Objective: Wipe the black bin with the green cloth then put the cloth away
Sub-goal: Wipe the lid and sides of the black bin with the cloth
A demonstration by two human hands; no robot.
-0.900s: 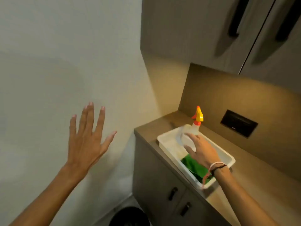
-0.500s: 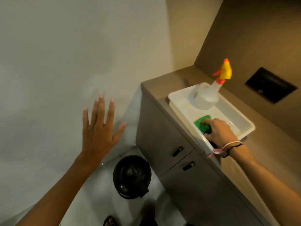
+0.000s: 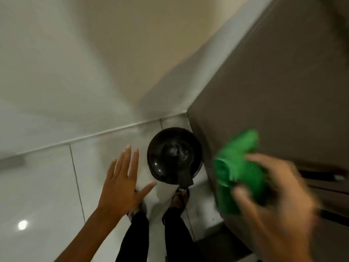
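The round black bin (image 3: pixel 174 155) stands on the floor in the corner between the wall and the cabinet, its lid closed and its pedal toward my feet. My right hand (image 3: pixel 272 203) is blurred with motion at the right, closed around the bunched green cloth (image 3: pixel 237 165), which is in the air to the right of the bin. My left hand (image 3: pixel 120 184) hovers flat with fingers spread, just left of the bin and empty.
A grey-brown cabinet (image 3: pixel 273 110) fills the right side, close against the bin. White floor tiles (image 3: pixel 43 186) spread to the left, with a pale wall (image 3: pixel 75 63) behind. My legs and feet (image 3: pixel 179 199) stand just in front of the bin.
My right hand lifted the green cloth out of the white tray and brought it down off the counter. The view swung down to the floor and the bin. My left hand stayed open.
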